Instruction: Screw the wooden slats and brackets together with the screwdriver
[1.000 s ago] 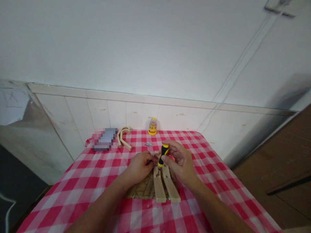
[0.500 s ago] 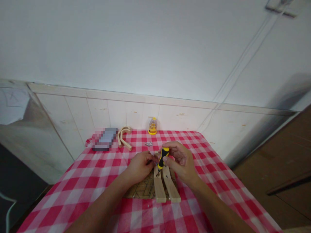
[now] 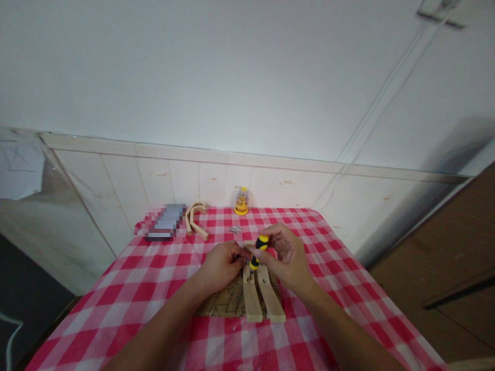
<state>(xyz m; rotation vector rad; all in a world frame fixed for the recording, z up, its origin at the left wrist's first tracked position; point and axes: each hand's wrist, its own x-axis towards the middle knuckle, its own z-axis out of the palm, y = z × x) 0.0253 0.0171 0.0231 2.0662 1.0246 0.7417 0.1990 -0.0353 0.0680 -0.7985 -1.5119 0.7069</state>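
Observation:
My right hand (image 3: 284,260) is closed round a black and yellow screwdriver (image 3: 258,251), held nearly upright with its tip down on the left of two pale wooden slats (image 3: 263,299). My left hand (image 3: 224,263) is closed beside the tip, its fingertips pinched at the slat's far end; what they pinch is too small to see. The slats lie side by side on a brown patterned board (image 3: 226,304) on the red and white checked tablecloth (image 3: 162,288).
At the table's far edge stand a small yellow-based container (image 3: 242,201), a curved wooden piece (image 3: 195,221), a blurred grey object (image 3: 164,226) and some small metal parts (image 3: 235,229). A white panelled wall rises behind. The table's right edge drops to a brown floor.
My right hand has shifted its grip on the screwdriver handle, fingers turning round it. The left hand and the slats have stayed in place.

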